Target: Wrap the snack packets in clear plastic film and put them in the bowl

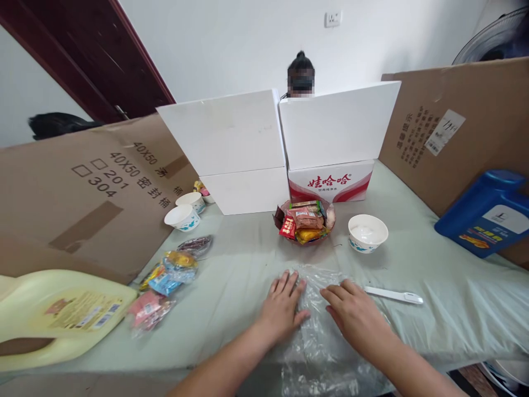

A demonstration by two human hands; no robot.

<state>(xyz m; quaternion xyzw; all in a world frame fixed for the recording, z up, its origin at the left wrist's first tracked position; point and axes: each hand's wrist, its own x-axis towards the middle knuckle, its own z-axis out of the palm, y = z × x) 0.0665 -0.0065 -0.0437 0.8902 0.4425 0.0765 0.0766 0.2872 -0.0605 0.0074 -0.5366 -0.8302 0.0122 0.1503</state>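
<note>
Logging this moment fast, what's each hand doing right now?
Left hand: open, flat on the clear plastic bag, holding nothing.
Right hand: open, flat on the same bag, holding nothing.

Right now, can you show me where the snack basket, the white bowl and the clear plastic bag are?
snack basket [305, 221], head view, on the packets piled inside.
white bowl [367, 232], head view, on its inside.
clear plastic bag [316, 309], head view, on the sheet between both hands.

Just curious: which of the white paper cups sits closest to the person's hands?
The lone cup right of the snack basket, just beyond the right hand; the others stand far left.
</note>
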